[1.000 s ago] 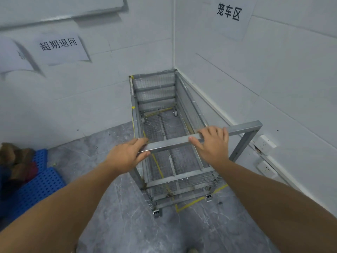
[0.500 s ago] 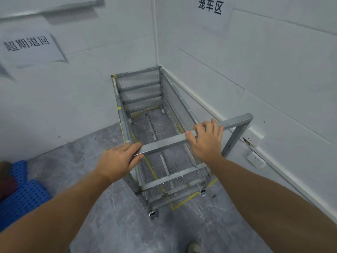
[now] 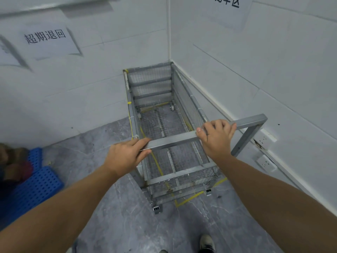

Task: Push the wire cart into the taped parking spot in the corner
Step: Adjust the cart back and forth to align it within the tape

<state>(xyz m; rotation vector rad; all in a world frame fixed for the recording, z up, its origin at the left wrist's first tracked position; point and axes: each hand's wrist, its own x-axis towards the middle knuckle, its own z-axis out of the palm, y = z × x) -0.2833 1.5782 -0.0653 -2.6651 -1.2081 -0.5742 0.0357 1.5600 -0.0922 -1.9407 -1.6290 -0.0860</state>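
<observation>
Head view, wire cart (image 3: pixel 164 128) lengthwise, pointing into corner

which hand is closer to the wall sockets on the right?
Right. The right hand holds the handle bar toward the wall sockets; the left hand is at the bar's far end.

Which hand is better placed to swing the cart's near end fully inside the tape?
Left, probably. The left hand grips the handle bar on the side where the near-left caster sits outside the yellow tape; the right hand is wall-side.
</observation>
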